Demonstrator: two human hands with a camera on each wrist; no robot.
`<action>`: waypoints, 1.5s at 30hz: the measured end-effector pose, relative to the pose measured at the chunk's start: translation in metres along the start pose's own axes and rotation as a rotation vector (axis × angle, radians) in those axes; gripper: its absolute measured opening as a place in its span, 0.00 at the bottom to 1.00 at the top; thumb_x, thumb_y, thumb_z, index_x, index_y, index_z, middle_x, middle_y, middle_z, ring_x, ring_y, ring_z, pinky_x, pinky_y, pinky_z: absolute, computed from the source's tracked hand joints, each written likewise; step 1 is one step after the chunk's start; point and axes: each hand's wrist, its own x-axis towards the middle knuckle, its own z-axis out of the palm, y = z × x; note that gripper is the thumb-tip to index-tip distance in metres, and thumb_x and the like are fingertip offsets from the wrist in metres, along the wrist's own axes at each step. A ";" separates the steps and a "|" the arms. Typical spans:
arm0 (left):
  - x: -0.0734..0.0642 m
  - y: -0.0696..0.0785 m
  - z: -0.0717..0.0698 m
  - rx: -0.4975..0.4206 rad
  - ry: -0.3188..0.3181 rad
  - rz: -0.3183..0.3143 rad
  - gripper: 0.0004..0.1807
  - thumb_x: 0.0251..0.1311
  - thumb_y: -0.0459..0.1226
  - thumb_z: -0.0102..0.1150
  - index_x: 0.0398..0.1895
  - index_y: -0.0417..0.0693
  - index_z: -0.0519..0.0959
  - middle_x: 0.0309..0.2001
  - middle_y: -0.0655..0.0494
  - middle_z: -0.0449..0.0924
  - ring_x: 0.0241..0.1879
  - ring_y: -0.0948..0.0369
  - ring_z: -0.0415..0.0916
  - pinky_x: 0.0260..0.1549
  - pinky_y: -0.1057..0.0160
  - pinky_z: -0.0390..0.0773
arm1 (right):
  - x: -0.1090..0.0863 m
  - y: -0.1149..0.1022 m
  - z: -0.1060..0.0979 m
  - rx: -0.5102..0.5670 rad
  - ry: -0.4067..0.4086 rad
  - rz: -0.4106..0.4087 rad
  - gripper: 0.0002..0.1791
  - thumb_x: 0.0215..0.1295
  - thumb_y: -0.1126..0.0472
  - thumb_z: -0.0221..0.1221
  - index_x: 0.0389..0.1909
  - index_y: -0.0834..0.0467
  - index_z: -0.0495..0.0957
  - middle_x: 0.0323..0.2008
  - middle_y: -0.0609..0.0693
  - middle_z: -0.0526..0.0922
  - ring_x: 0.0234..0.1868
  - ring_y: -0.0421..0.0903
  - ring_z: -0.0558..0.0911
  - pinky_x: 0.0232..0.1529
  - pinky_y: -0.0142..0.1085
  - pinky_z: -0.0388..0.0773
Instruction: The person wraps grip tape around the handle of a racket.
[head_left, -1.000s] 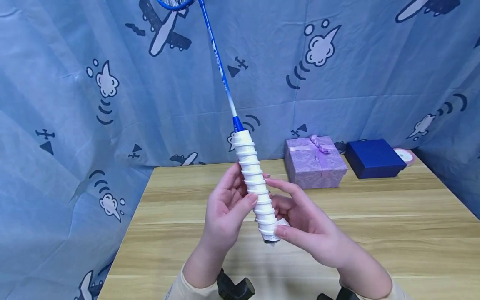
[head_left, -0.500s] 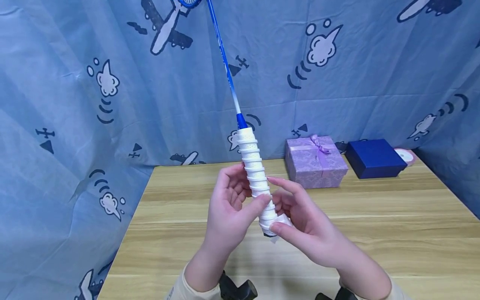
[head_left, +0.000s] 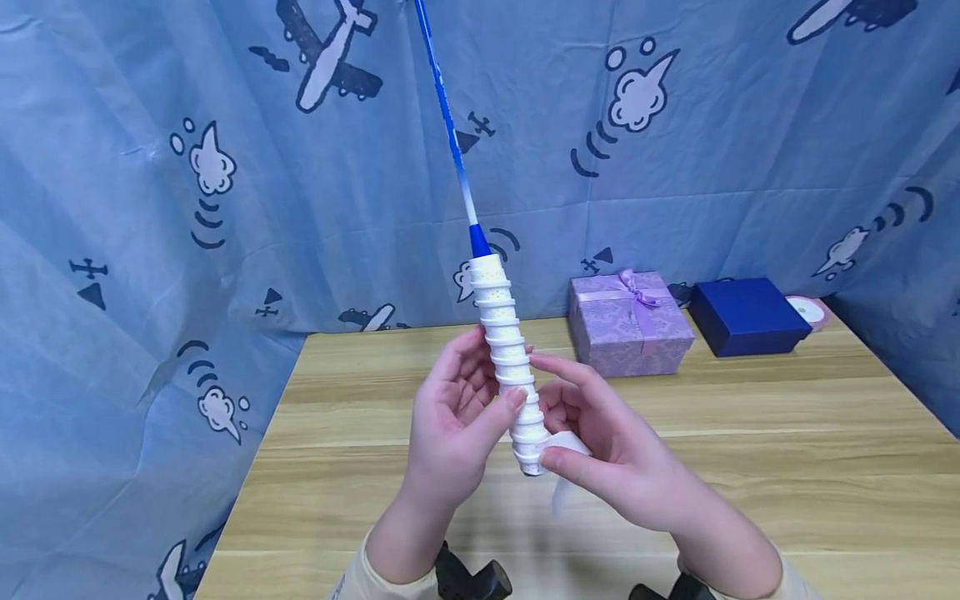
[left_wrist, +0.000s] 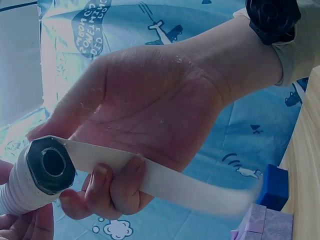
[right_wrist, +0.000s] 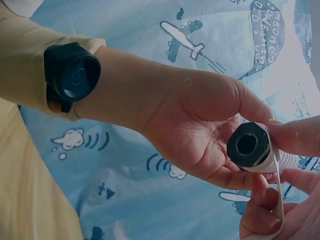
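Observation:
A blue badminton racket leans up and to the left, its head beyond the top of the head view. White ridged grip tape winds round its handle. My left hand grips the lower handle, thumb across the front and fingers behind. At the butt, my right hand holds the loose tape end, thumb tip close to the handle. In the left wrist view, the tape strip runs from beside the black butt cap through the right fingers and trails free. The right wrist view shows the cap end-on.
A purple gift box with a bow, a dark blue box and a pink-edged ribbon spool stand at the back right of the wooden table. A blue patterned curtain hangs behind.
The racket has turned in the hands, and its head has left the top of the view. More loose tape shows at the butt, hanging below the right thumb. Both hands stay near the same place.

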 end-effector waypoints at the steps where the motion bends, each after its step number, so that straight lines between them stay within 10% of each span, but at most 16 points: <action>1: 0.000 0.000 0.000 -0.003 0.001 0.005 0.29 0.63 0.23 0.60 0.69 0.32 0.67 0.59 0.35 0.77 0.53 0.56 0.79 0.55 0.65 0.82 | 0.000 0.000 0.000 -0.003 0.006 0.011 0.42 0.65 0.84 0.56 0.78 0.67 0.52 0.49 0.62 0.72 0.47 0.48 0.76 0.47 0.31 0.80; 18: 0.000 -0.003 0.001 -0.100 -0.046 0.072 0.30 0.66 0.23 0.57 0.72 0.28 0.64 0.61 0.23 0.73 0.56 0.56 0.80 0.57 0.66 0.81 | -0.001 0.003 0.000 0.072 -0.017 0.026 0.39 0.66 0.84 0.54 0.76 0.70 0.51 0.54 0.60 0.75 0.50 0.46 0.78 0.49 0.31 0.81; 27: 0.002 -0.002 -0.002 -0.214 -0.153 0.093 0.29 0.69 0.23 0.48 0.73 0.24 0.59 0.61 0.26 0.72 0.53 0.56 0.83 0.59 0.57 0.83 | 0.000 0.001 -0.001 0.344 -0.089 0.021 0.40 0.68 0.85 0.49 0.78 0.65 0.47 0.63 0.56 0.79 0.59 0.54 0.84 0.53 0.39 0.87; 32: 0.000 -0.002 0.000 -0.114 -0.079 0.008 0.30 0.66 0.24 0.57 0.70 0.27 0.65 0.56 0.43 0.77 0.49 0.58 0.80 0.52 0.66 0.84 | -0.001 0.000 0.000 0.309 -0.081 0.049 0.42 0.67 0.85 0.51 0.78 0.65 0.47 0.60 0.56 0.80 0.55 0.49 0.84 0.45 0.38 0.88; 45: 0.000 0.000 -0.003 -0.059 -0.100 -0.029 0.31 0.67 0.26 0.52 0.74 0.30 0.64 0.53 0.37 0.74 0.47 0.59 0.76 0.48 0.70 0.82 | 0.000 0.000 0.000 0.231 -0.152 -0.013 0.43 0.66 0.85 0.52 0.77 0.71 0.42 0.60 0.58 0.79 0.55 0.45 0.80 0.46 0.35 0.85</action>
